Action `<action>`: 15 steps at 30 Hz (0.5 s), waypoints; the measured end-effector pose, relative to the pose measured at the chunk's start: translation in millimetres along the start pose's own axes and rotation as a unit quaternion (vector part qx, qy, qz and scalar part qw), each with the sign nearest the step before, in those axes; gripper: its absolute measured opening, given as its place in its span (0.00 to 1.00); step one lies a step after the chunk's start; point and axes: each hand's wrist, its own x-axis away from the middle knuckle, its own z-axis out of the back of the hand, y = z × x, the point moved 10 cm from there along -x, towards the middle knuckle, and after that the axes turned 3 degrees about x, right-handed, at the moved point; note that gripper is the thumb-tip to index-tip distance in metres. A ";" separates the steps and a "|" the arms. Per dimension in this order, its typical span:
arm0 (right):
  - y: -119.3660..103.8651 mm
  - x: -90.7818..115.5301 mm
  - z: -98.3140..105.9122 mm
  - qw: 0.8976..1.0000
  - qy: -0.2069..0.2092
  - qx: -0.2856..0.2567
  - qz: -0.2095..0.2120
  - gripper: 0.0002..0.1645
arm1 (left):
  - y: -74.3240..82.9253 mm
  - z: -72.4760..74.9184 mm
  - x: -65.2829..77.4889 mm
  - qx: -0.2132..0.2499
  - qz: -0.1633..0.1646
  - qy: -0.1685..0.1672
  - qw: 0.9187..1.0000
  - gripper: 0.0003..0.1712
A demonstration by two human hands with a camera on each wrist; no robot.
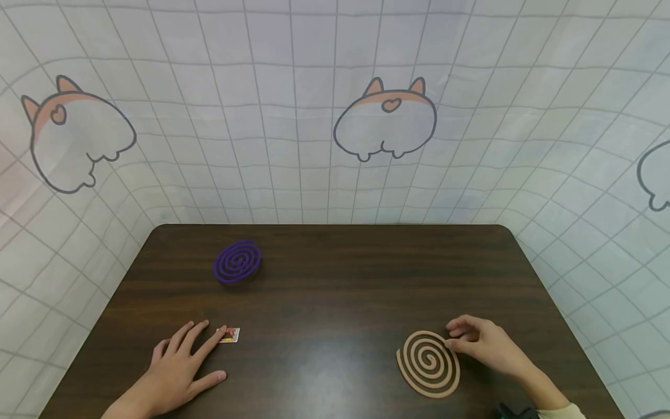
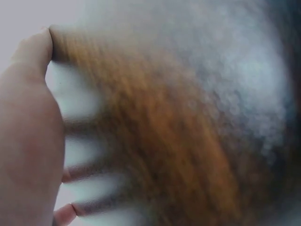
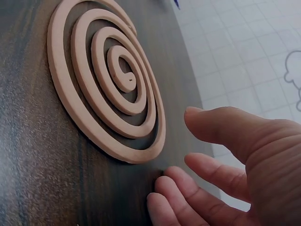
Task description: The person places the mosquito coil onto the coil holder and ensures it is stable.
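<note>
A tan mosquito coil (image 1: 428,364) lies flat at the front right of the table, its spiral seen close up in the right wrist view. Just to its right is my right hand (image 1: 489,346); thumb and index finger (image 3: 218,169) stand apart with nothing between them, fingertips close to the coil's outer ring. My left hand (image 1: 175,372) rests palm down at the front left, fingers spread. Its index fingertip lies on the left edge of a small printed card (image 1: 230,335). In the left wrist view, the side of the hand (image 2: 28,117) shows over a blurred tabletop.
Farther back on the left sits a purple mosquito coil (image 1: 237,262), appearing slightly tilted. The dark wooden table (image 1: 335,262) has rounded far corners. A white tiled-pattern curtain (image 1: 314,174) with cartoon animal prints surrounds it. Something black (image 1: 515,412) shows at the bottom edge by the right sleeve.
</note>
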 end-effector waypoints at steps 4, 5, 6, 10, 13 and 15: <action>1.4 2.2 -3.0 1.000 0.005 -0.013 -0.004 0.25 | -1.3 -3.2 0.8 0.003 0.004 -0.006 1.000 0.45; 1.3 2.8 -3.8 1.000 0.006 -0.017 -0.004 0.25 | -1.7 -3.6 0.7 0.004 0.006 -0.006 1.000 0.45; 0.9 3.2 -4.6 1.000 0.006 -0.020 -0.003 0.25 | -1.9 -3.8 0.6 0.004 0.007 -0.006 1.000 0.45; -0.7 4.8 -8.1 1.000 0.008 -0.029 0.007 0.27 | -1.3 -3.1 0.1 0.004 0.005 -0.005 1.000 0.45; -1.2 4.7 -9.4 0.999 0.019 -0.025 0.009 0.28 | -0.4 -2.3 0.3 0.003 0.004 -0.002 1.000 0.45; -1.4 4.5 -9.3 0.999 0.032 -0.018 0.005 0.29 | 0.1 -1.4 0.3 0.002 0.003 0.002 1.000 0.46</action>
